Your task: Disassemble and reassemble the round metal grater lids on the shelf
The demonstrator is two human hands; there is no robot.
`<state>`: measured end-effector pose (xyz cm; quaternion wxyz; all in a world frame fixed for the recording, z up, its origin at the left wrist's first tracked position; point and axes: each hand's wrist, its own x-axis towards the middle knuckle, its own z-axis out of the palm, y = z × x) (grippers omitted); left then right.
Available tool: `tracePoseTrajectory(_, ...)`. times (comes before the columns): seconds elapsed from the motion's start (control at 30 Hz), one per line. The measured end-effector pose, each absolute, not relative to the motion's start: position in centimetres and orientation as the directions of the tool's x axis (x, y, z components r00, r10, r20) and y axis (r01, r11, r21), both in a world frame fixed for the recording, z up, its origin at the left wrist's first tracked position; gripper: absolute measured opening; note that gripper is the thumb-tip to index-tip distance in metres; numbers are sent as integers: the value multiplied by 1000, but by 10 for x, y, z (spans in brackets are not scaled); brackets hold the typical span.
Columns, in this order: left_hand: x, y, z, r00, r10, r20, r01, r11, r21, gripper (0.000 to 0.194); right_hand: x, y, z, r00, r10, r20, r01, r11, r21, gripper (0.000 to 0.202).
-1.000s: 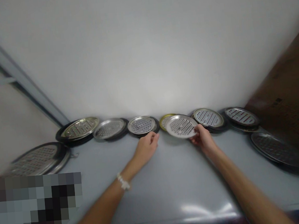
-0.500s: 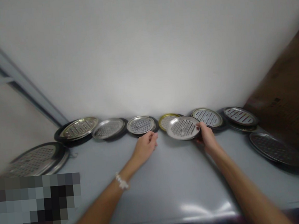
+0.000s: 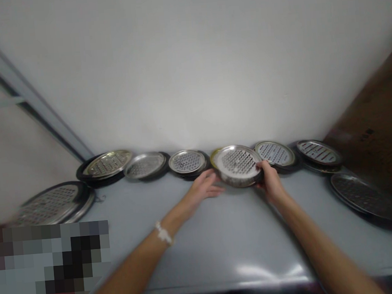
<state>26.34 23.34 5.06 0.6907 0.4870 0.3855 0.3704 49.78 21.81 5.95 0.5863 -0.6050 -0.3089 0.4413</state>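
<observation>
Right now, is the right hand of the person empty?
No, the right hand holds a round metal plate by its right edge.

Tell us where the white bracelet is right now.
In the head view, the white bracelet circles the person's left wrist, left of the picture's centre, below the left hand.

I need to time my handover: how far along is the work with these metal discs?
Looks done: groups of perforated discs lie along the wall, untouched by either hand. In hand: the right hand grips the silvery disc by its edge; the left hand is open beside it. Left: releasing that disc, it seems; I can't tell what else.
</observation>
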Motion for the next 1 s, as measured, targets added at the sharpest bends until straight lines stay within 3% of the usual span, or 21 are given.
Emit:
tracePoseTrajectory(0.13,266,228,53,505,850,-153,-216,296,930,47,491,214,61,382,911,-156,-91,-131,-987,23)
tracePoseTrajectory(0.33,264,233,51,394,898,-194,-234,302,924,46,484,210,64,349,926,-144,-46,-136,-990,21)
tracePoseTrajectory(0.53,255,239,58,237,950,-203,61,194,979,44,475,208,55,132,976,-176,-8,-177,-984,30)
tracePoseTrajectory(0.77,225,255,62,302,933,-197,266,116,957,35,473,202,58,-193,923,-332,196,-296,-935,72)
tracePoseTrajectory(0.87,215,256,65,397,887,-235,360,85,929,35,473,200,61,-191,906,-378,313,-308,-898,77)
tracePoseTrajectory(1.0,210,252,73,462,822,-334,552,28,833,33,473,200,62,-57,948,-312,494,-245,-834,65)
